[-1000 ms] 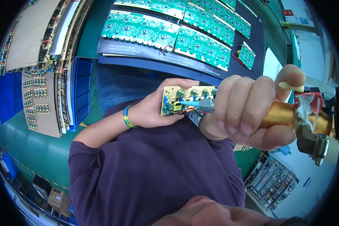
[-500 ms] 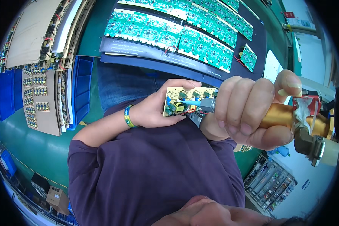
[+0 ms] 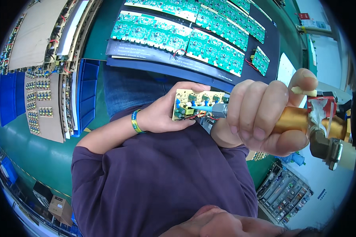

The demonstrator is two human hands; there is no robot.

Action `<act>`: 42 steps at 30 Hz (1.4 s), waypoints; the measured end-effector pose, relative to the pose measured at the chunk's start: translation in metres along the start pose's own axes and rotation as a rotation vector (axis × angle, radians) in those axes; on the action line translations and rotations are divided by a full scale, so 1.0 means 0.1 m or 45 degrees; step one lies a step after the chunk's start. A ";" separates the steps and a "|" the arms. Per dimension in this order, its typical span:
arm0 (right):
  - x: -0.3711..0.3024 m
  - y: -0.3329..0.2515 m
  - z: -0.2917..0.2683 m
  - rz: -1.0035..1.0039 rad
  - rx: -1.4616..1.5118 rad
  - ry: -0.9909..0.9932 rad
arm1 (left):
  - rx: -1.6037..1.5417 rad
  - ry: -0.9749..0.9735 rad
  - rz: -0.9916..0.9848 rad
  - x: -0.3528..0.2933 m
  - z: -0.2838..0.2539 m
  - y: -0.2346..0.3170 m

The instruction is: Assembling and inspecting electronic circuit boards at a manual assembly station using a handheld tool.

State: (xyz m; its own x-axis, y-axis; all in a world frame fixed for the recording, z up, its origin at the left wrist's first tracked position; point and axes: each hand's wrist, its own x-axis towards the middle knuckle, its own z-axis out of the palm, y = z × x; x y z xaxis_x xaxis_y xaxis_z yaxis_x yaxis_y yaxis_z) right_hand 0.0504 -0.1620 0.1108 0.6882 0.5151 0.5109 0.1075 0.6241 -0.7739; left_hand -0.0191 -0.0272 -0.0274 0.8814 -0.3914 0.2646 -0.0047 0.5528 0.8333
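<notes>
My left hand [image 3: 161, 112] is closed round the left end of a circuit board [image 3: 181, 96]. The board's component side, with blue, green and yellow parts, shows; its right end is hidden behind my other hand. Wrapped round a gold-coloured dispensing gun [image 3: 292, 120] is my right hand [image 3: 261, 114], its index finger up by the red part at the rear. The gun's pale blue nozzle [image 3: 203, 108] points left, its tip at the components near the yellow part. Whether the tip touches them I cannot tell. A thick pale hose [image 3: 348, 157] joins the gun's back end by a metal clamp.
Several green circuit panels [image 3: 152, 31] lie in rows on a dark surface [image 3: 154, 53] beyond my hands. A single small board [image 3: 261, 61] with red wires lies at their right. Stacked cardboard sheets with boards [image 3: 47, 112] and a blue bin [image 3: 87, 93] stand at left.
The nozzle tip has shifted slightly right across the board. My right index finger has lifted a little. The board stays nearly in place in my left hand.
</notes>
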 end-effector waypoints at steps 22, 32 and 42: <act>0.01 0.00 -0.02 0.021 0.123 -0.305 | -0.006 0.064 0.034 0.00 0.05 0.00; 0.01 -0.01 -0.03 0.024 0.106 -0.318 | 0.017 0.059 0.036 0.00 0.05 0.01; -0.03 0.04 0.07 -0.055 0.159 -0.135 | 0.006 0.087 0.000 -0.02 0.06 -0.01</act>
State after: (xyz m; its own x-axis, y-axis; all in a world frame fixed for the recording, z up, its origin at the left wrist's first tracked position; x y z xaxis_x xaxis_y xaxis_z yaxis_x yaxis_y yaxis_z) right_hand 0.0434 -0.1565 0.1086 0.6044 0.5413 0.5846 0.0410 0.7116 -0.7014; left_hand -0.0232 -0.0314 -0.0259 0.9116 -0.3399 0.2313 -0.0072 0.5493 0.8356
